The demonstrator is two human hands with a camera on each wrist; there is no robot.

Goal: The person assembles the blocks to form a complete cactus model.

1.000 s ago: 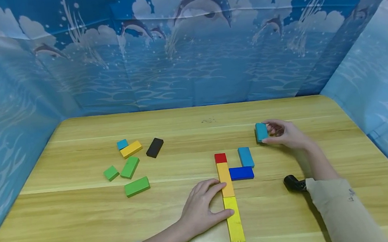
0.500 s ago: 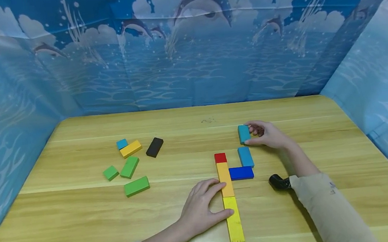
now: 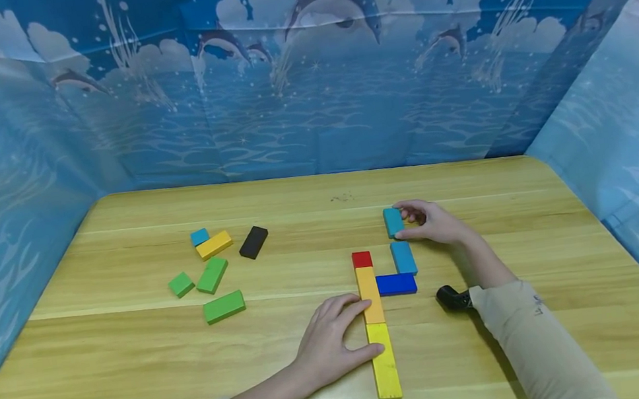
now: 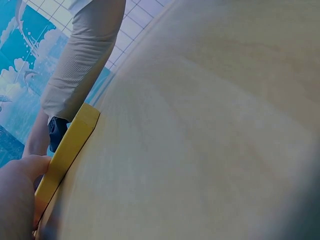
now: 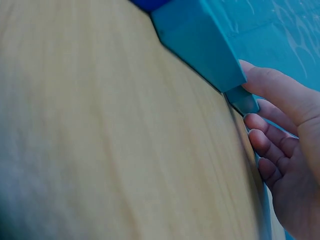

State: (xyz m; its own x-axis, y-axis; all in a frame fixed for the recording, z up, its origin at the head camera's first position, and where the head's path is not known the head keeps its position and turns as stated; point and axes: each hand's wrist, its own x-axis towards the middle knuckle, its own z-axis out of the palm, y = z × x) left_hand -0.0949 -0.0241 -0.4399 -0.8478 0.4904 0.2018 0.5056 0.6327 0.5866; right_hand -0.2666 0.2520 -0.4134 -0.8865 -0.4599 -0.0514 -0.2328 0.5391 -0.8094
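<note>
My right hand (image 3: 435,224) pinches a teal block (image 3: 393,222) between thumb and fingers, just beyond a light blue block (image 3: 403,258). In the right wrist view, the held teal block (image 5: 243,101) is mostly hidden behind the light blue block (image 5: 197,45). A dark blue block (image 3: 396,284) meets the near end of the light blue one. It also abuts a straight column made of a red block (image 3: 361,259), an orange block (image 3: 368,280) and a yellow block (image 3: 386,374). With fingers extended, my left hand (image 3: 326,342) rests on that column, thumb on yellow and fingertip on orange.
Left on the wooden table (image 3: 138,381) lie several loose blocks: a black block (image 3: 254,243), a yellow-orange block (image 3: 214,246), a small blue block (image 3: 200,237) and green blocks (image 3: 224,307). A dolphin-print curtain (image 3: 315,113) encloses the table's back and sides.
The right hand has carried the teal block leftward, from the far right to just beyond the light blue block. My left hand stays on the column.
</note>
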